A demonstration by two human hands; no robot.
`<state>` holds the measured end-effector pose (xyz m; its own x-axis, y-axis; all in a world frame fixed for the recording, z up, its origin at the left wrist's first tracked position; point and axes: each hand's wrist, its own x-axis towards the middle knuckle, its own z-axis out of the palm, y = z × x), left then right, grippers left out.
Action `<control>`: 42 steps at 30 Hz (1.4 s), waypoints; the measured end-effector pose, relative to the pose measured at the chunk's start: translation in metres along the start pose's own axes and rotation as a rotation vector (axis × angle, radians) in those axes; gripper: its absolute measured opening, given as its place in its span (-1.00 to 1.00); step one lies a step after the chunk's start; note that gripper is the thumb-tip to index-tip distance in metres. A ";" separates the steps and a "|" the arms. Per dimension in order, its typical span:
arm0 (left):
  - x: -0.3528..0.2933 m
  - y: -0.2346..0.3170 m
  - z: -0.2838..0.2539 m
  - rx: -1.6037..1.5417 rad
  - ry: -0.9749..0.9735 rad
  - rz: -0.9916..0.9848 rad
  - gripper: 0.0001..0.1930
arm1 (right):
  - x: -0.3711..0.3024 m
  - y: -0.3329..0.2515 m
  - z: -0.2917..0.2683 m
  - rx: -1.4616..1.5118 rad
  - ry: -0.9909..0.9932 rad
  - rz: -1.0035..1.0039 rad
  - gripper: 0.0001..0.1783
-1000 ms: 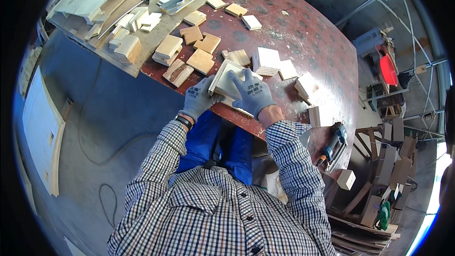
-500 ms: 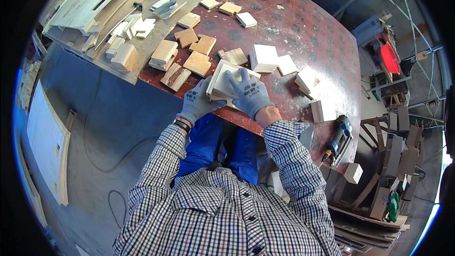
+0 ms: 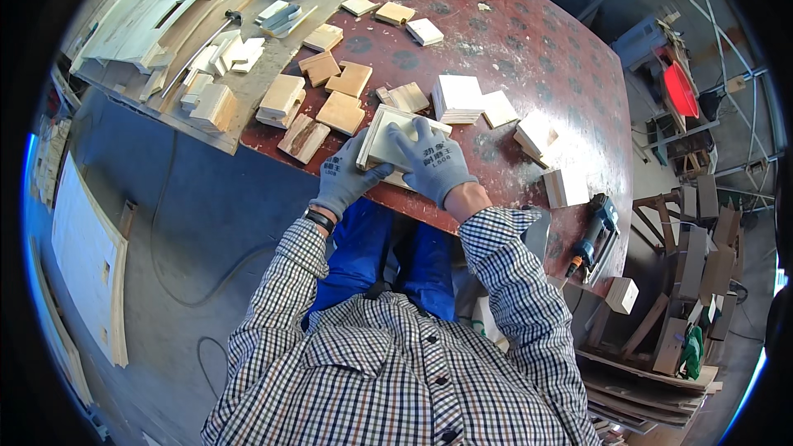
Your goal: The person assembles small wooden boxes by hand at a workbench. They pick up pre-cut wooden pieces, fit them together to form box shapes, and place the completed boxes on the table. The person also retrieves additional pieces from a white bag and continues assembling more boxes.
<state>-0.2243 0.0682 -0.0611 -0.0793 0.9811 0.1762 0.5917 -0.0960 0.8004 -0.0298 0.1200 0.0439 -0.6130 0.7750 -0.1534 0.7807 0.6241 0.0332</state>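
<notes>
There's room across the far dark-red tabletop (image 3: 541,54); at its near edge the grey-gloved left hand (image 3: 341,178) clasps a squarish pale-wood block (image 3: 387,147), the grey-gloved right hand (image 3: 436,163) fingers-spread on top.

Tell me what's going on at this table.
A person in grey gloves has both hands on a pale wooden piece at the near edge of a red table. The left hand grips its left side, and the right hand lies over the top with two fingers spread. Loose wooden blocks lie beyond and to the left, with a white block just past the right hand. A blue-and-black power tool rests near the table's right edge.
</notes>
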 end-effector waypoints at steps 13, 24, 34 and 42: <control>0.000 0.000 0.001 0.050 0.005 0.036 0.00 | 0.001 0.002 0.002 -0.008 0.017 -0.001 -0.06; -0.003 -0.014 0.007 0.122 0.022 0.106 0.05 | 0.001 0.000 0.003 -0.025 0.017 0.008 -0.07; -0.004 -0.016 0.010 0.157 0.052 0.106 0.00 | 0.000 -0.001 0.004 -0.015 0.031 0.000 -0.09; -0.005 -0.015 0.013 0.217 0.067 0.110 -0.03 | -0.001 0.000 0.003 -0.020 0.005 0.005 -0.07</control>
<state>-0.2220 0.0667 -0.0814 -0.0536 0.9526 0.2995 0.7576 -0.1566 0.6337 -0.0288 0.1187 0.0408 -0.6100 0.7783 -0.1487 0.7809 0.6223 0.0539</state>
